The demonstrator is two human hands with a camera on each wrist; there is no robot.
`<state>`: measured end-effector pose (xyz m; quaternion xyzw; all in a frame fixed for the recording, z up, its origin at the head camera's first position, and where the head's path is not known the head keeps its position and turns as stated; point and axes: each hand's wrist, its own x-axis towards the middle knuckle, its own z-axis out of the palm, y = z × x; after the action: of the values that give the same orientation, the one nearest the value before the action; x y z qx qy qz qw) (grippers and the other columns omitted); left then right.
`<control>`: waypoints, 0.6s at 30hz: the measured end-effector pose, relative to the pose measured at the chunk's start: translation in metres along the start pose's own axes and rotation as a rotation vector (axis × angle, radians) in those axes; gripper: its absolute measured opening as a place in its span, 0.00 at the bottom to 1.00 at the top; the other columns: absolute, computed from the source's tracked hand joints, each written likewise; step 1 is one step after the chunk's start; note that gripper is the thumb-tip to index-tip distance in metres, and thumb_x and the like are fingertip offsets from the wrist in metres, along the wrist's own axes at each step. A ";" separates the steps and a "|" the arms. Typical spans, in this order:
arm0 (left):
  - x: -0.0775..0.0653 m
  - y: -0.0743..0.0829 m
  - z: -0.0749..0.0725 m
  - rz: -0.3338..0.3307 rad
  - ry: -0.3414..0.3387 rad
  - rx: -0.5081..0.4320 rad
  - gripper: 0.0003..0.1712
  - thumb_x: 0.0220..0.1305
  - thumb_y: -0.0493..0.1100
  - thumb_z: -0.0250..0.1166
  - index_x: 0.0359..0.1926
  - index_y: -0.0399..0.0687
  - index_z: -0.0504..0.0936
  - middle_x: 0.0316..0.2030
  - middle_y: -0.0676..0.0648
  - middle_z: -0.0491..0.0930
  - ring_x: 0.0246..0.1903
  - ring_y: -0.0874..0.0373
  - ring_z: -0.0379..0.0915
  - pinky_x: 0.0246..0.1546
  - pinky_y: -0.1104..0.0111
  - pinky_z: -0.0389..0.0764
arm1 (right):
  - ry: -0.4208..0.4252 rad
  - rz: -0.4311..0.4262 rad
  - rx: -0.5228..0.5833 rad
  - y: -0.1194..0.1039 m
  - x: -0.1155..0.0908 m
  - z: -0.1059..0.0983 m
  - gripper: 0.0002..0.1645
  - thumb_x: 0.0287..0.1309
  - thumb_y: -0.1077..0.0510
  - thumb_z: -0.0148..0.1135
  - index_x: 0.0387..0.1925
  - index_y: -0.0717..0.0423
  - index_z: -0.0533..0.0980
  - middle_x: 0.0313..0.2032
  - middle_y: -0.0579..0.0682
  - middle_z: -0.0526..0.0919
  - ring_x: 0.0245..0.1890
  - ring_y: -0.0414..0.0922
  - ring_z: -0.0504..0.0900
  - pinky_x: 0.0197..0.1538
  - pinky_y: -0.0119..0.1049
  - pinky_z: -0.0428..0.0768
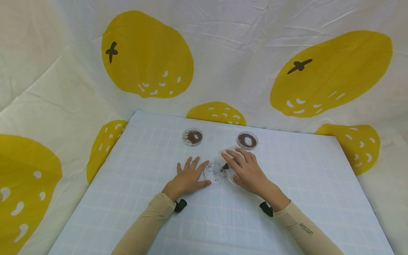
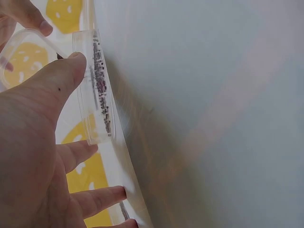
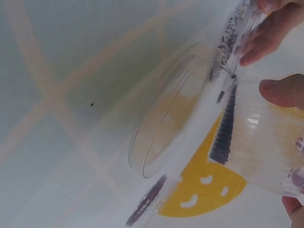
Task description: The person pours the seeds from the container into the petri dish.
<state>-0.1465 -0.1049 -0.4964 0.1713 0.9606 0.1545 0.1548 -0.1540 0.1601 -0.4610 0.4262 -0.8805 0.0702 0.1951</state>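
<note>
A clear petri dish with scattered dark granules lies on the table. My left hand holds its rim between thumb and index finger, the other fingers spread. In the left wrist view, the thumb presses the dish's edge. My right hand grips a clear plastic box, tilted toward the dish. Dark granules are heaped at the box's lower side, near the dish rim. Beneath the right hand rests a clear round dish or lid, partly hidden in the head view.
Farther back on the pale blue checked table stand two petri dishes. The left dish holds dark material with scattered white bits; the right dish has a white patch on dark material. A white cloth with yellow fruit shapes hangs behind.
</note>
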 end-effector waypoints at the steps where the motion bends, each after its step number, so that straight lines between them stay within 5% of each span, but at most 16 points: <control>1: 0.000 0.000 0.000 0.001 0.002 -0.001 0.47 0.65 0.71 0.58 0.79 0.65 0.53 0.78 0.40 0.47 0.75 0.35 0.35 0.64 0.28 0.41 | -0.001 0.001 -0.001 0.000 0.000 0.000 0.62 0.40 0.59 0.81 0.76 0.51 0.58 0.70 0.55 0.65 0.69 0.61 0.60 0.59 0.62 0.65; 18: -0.001 0.000 0.000 0.005 0.009 -0.006 0.47 0.65 0.71 0.58 0.79 0.66 0.52 0.78 0.40 0.46 0.75 0.35 0.34 0.64 0.29 0.40 | -0.019 0.003 0.001 -0.001 0.001 -0.002 0.62 0.41 0.61 0.80 0.76 0.49 0.57 0.70 0.55 0.64 0.69 0.61 0.59 0.59 0.62 0.65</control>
<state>-0.1462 -0.1055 -0.4960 0.1725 0.9604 0.1587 0.1506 -0.1528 0.1593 -0.4593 0.4254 -0.8830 0.0669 0.1866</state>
